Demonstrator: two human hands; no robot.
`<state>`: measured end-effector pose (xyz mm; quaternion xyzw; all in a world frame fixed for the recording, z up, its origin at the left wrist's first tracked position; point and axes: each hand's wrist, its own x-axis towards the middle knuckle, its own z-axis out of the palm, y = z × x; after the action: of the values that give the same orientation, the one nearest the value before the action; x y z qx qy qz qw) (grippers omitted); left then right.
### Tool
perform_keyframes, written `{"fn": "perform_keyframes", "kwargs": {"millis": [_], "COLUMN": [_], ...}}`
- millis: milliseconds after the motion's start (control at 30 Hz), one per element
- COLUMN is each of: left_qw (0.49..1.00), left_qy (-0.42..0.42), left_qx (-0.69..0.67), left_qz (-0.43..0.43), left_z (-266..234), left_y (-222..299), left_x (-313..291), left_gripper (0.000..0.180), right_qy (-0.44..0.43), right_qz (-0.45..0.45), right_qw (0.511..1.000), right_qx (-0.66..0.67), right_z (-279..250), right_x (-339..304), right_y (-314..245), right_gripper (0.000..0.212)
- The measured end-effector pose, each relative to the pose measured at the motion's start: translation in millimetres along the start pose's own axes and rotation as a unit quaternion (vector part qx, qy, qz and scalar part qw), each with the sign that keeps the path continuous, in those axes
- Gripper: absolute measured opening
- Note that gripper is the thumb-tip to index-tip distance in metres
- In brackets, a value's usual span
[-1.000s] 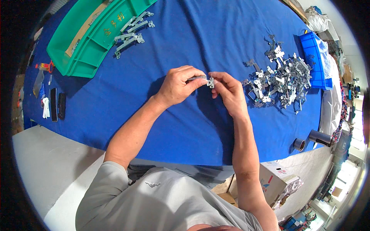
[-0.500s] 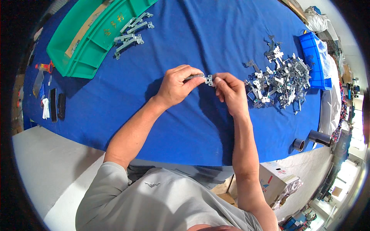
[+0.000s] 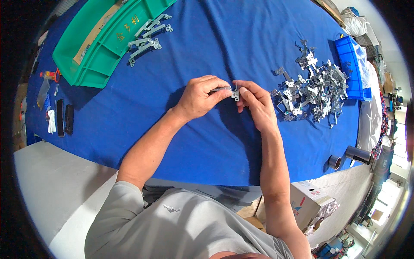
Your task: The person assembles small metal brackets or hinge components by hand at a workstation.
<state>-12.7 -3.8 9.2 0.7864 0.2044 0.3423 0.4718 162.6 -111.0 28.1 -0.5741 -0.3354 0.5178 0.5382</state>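
Observation:
Between my hands, above the blue cloth, is a small silvery metal bracket [image 3: 235,95] with holes in its flared end. My left hand [image 3: 200,96] pinches its bar between thumb and fingers, hiding most of it. My right hand [image 3: 257,102] is closed at the flared end, thumb against the fingers; its fingertips partly cover the metal. To the right lies a loose heap of similar metal brackets [image 3: 317,88], some bright and some dark. Several more brackets [image 3: 144,46] rest at the far left, beside a green bin.
The green plastic bin [image 3: 95,69] stands at the far left, a blue crate [image 3: 351,69] at the right edge. Along the left edge lie a black strip [image 3: 60,118] and a red-capped item [image 3: 50,75]. Dark cylinders [image 3: 358,154] sit at the near right corner.
The bracket's flared end has dropped slightly and tilted between my hands. My right fingers have shifted a little left, with the index finger reaching over the metal.

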Motion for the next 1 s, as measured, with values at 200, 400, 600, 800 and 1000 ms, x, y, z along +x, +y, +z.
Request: {"fn": "perform_keyframes", "kwargs": {"millis": [200, 400, 600, 800, 1000], "left_qw": [0.999, 1.000, 0.999, 0.999, 1.000], "left_qy": [-0.011, 0.026, 0.053, 0.046, 0.010], "left_qx": [0.019, 0.007, -0.008, -0.015, -0.022], "left_qz": [0.035, 0.010, 0.007, 0.009, -0.018], "left_z": [2.3, -0.2, 0.9, 1.4, 0.0], "left_y": [-3.5, -0.6, 0.8, -1.6, 1.2], "left_x": [-0.2, 0.9, 1.0, -0.6, 0.7], "left_gripper": [0.013, 0.012, 0.014, 0.016, 0.015], "right_qy": [0.006, 0.039, -0.002, -0.008, -0.004], "right_qz": [-0.064, -0.021, 0.024, 0.001, -0.006], "right_qw": [0.995, 0.998, 0.994, 0.992, 0.998], "right_qx": [-0.079, -0.047, -0.110, -0.125, -0.066], "right_z": [-0.4, -3.4, -3.8, -4.0, -0.5], "right_x": [2.3, 2.2, -0.7, -0.5, 0.1], "right_y": [7.4, 0.8, -1.0, 5.1, 0.1], "right_gripper": [0.019, 0.018, 0.019, 0.019, 0.020]}}
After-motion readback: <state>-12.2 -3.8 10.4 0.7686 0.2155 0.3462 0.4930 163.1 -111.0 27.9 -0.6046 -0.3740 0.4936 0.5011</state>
